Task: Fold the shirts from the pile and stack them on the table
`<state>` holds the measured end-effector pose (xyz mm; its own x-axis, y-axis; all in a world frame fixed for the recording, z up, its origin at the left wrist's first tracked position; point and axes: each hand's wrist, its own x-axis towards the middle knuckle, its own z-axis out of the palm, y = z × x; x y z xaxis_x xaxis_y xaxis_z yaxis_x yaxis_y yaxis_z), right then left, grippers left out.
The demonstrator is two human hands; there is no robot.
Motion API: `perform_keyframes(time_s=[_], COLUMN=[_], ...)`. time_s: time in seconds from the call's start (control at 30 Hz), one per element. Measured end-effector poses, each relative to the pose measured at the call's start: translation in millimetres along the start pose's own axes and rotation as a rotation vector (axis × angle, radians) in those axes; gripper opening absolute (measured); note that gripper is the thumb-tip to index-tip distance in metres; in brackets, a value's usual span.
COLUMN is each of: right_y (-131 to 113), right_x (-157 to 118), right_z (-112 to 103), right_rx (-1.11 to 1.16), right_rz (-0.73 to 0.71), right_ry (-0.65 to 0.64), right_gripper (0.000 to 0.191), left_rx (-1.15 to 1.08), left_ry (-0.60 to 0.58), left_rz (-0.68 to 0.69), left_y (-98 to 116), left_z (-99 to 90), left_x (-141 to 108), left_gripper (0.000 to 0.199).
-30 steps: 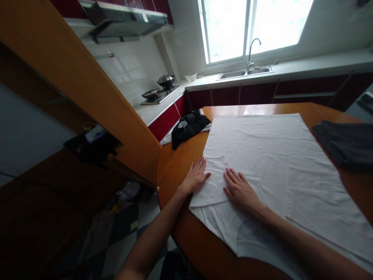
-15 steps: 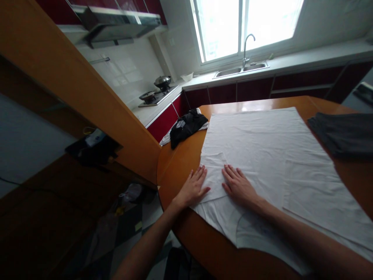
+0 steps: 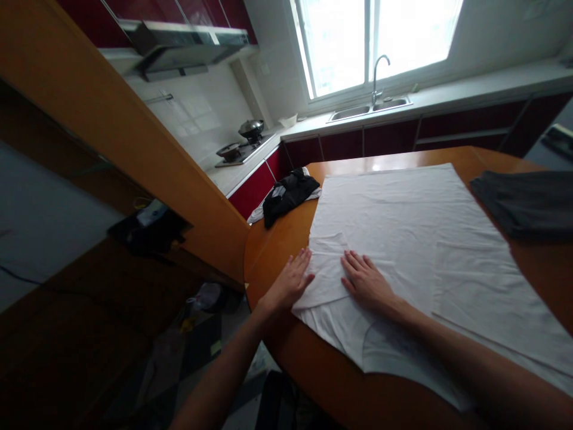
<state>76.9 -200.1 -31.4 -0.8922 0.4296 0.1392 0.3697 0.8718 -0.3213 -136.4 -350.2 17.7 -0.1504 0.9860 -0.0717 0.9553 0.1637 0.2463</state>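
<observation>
A white T-shirt [image 3: 389, 209] lies spread flat on the wooden table [image 3: 277, 257], its curved neckline toward me. Both sleeves are laid inward over the body of the shirt. My left hand [image 3: 290, 279] rests at the shirt's left edge beside the folded sleeve, fingers stretched out, holding nothing. Flat on the cloth at the inner end of that same sleeve lies my right hand [image 3: 367, 280], its fingers extended. My right forearm crosses over the neckline and hides part of the lower right of the shirt.
A crumpled black garment [image 3: 290, 194] with white cloth lies at the table's left far edge. Dark grey folded cloth [image 3: 528, 203] sits on the right. Beyond are a counter with a sink [image 3: 371, 108] and a stove with a wok [image 3: 251, 128]. A wooden post [image 3: 147, 149] stands left.
My left hand has slid slightly left, toward the shirt's outer edge. The right hand stays nearly in place on the cloth.
</observation>
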Motion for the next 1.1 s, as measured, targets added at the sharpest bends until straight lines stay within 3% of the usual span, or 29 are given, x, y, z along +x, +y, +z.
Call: perform_keyframes(time_s=[0.13, 0.27, 0.43, 0.6, 0.77, 0.9, 1.0, 1.1], right_y=[-0.3, -0.8, -1.0, -1.1, -1.9, -2.4, -2.8, -3.1], right_x=[0.5, 0.7, 1.0, 0.7, 0.3, 0.4, 0.5, 0.4], right_z=[-0.8, -1.6, -2.0, -1.9, -2.6, -3.6, -4.0, -4.6], right_rx=[-0.001, 0.009, 0.042, 0.054, 0.062, 0.064, 0.061, 0.057], right_rz=[0.002, 0.012, 0.005, 0.008, 0.007, 0.013, 0.016, 0.01], right_ry=[-0.01, -0.01, -0.002, -0.001, 0.005, 0.008, 0.009, 0.013], right_gripper=[0.059, 0.06, 0.06, 0.06, 0.059, 0.059, 0.06, 0.059], left_rx=[0.034, 0.108, 0.019, -0.081, -0.015, -0.019, 0.007, 0.078], left_ry=[0.143, 0.107, 0.163, 0.293, 0.187, 0.216, 0.233, 0.118], left_rz=[-0.002, -0.063, -0.11, -0.14, -0.128, -0.129, -0.017, 0.09], left_y=[-9.3, -27.5, -47.6, -46.6, -38.4, -29.9, -17.7, -4.2], left_z=[-7.0, 5.8, 21.3, 16.4, 14.7, 14.3, 13.1, 13.6], left_x=[58.9, 90.0, 88.4, 88.3, 87.8, 88.5, 88.1, 85.9], left_gripper=[0.063, 0.062, 0.062, 0.06, 0.056, 0.057, 0.055, 0.058])
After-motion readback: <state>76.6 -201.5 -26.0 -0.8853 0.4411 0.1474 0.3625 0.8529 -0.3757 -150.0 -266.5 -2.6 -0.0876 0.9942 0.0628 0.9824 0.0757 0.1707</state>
